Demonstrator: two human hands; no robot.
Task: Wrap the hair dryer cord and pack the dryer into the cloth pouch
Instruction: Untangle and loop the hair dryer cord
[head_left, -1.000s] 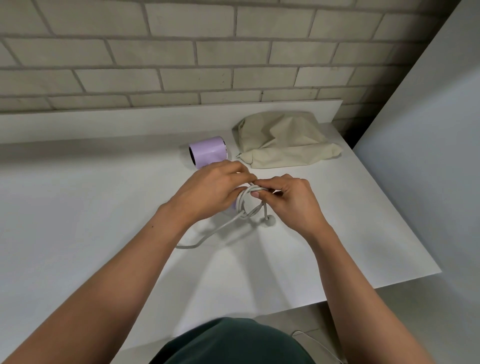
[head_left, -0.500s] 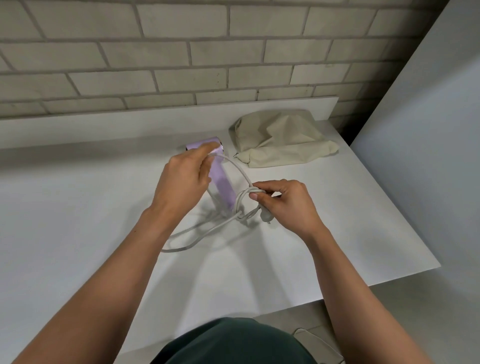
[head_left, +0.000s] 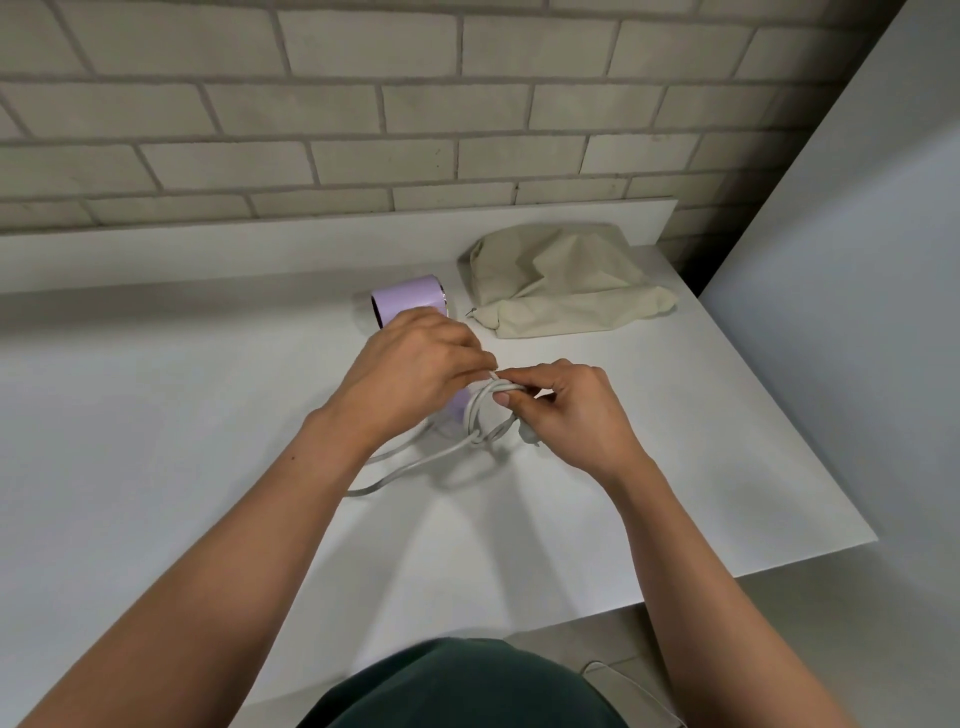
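Found right hand (head_left: 566, 410) clamped on cord (head_left: 475, 408) coil | left hand (head_left: 415, 374) pinching cord, masking hair dryer (head_left: 410, 299) handle | cloth pouch (head_left: 561, 283) just beyond, apart.

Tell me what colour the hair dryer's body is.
Light purple hair dryer, clearest in the head view.

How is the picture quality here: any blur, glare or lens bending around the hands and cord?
Head view: left hand, right hand and cord look sharp, no smear; light is soft and even, faint arm shadows on the table, no glare; brick wall rows bow from the wide lens.
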